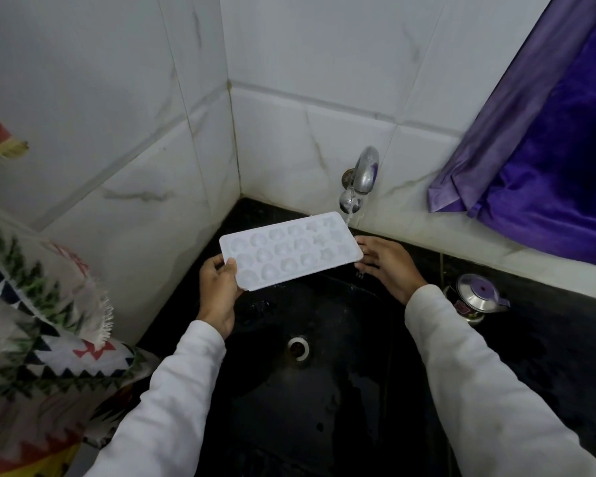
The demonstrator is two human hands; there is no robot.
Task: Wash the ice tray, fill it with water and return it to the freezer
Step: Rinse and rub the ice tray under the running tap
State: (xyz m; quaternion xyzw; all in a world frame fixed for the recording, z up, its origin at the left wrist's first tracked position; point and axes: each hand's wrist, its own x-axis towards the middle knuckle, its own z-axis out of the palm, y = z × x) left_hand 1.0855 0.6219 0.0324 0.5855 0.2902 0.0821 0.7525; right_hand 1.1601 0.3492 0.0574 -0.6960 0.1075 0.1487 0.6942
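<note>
A white plastic ice tray (289,250) with several moulded cells is held level over the black sink (300,390). My left hand (217,287) grips its near left corner, thumb on top. My right hand (386,265) is at the tray's right end with fingers spread and fairly straight, touching or just under the edge. A chrome tap (360,180) on the tiled wall runs water onto the tray's far right corner.
The sink has a round drain (298,349) in its middle. A small steel-lidded pot (477,297) stands on the black counter at the right. A purple curtain (547,139) hangs at upper right. Patterned cloth (38,304) lies at the left.
</note>
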